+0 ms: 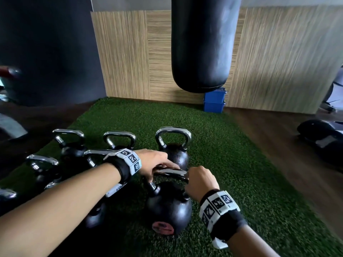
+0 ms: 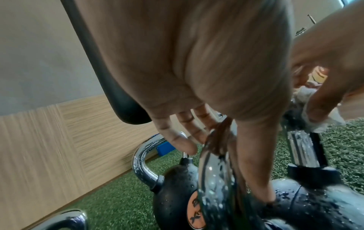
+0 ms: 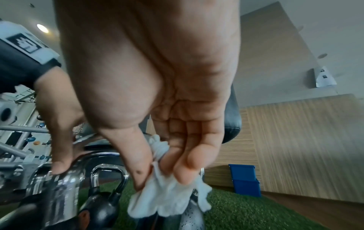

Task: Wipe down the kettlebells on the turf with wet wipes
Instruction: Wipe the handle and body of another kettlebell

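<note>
The nearest black kettlebell (image 1: 168, 208) stands on the green turf (image 1: 232, 164), and its chrome handle (image 1: 170, 172) is beaded with water. My left hand (image 1: 159, 168) grips the handle's left part, thumb on one side and fingers over the other. My right hand (image 1: 196, 179) pinches a crumpled white wet wipe (image 3: 167, 197) between thumb and fingers at the handle's right end. The left wrist view shows the wipe (image 2: 319, 123) against the handle's right upright. Several more kettlebells stand behind and to the left, one of them (image 1: 175, 154) straight behind the near one.
A black punching bag (image 1: 202, 43) hangs above the turf's far end. Two stacked blue bins (image 1: 214, 101) sit by the wood-panelled wall. Dark wood floor borders the turf on the right, where a black object (image 1: 321, 138) lies. Bare turf stretches to the right of the kettlebells.
</note>
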